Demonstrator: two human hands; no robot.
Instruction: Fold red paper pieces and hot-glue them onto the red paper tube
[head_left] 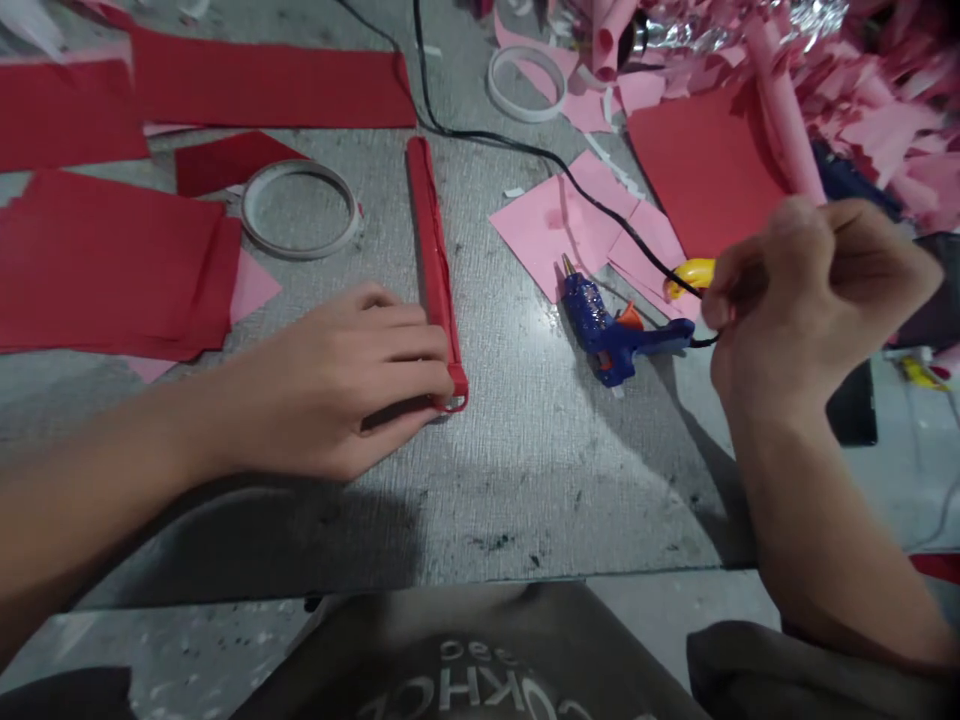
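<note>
A long, narrow red paper tube [433,230] lies on the grey table, pointing away from me. My left hand [352,375] rests on its near end, fingers curled over it; an open loop shows at that end. To the right, a blue hot glue gun [600,325] with an orange trigger lies on its side, metal nozzle pointing up and left. Beside its handle, my right hand [802,290] is raised with fingers pinched together on the gun's black cord [559,155]. What else those fingers may hold is hidden.
Red paper sheets [112,260] are stacked at left, with a white ring [300,210] beside them. Another white ring [527,84] lies farther back. Pink squares [574,215], a yellow object [688,275] and a heap of pink scraps [862,110] are at right. The table edge [525,580] is near me.
</note>
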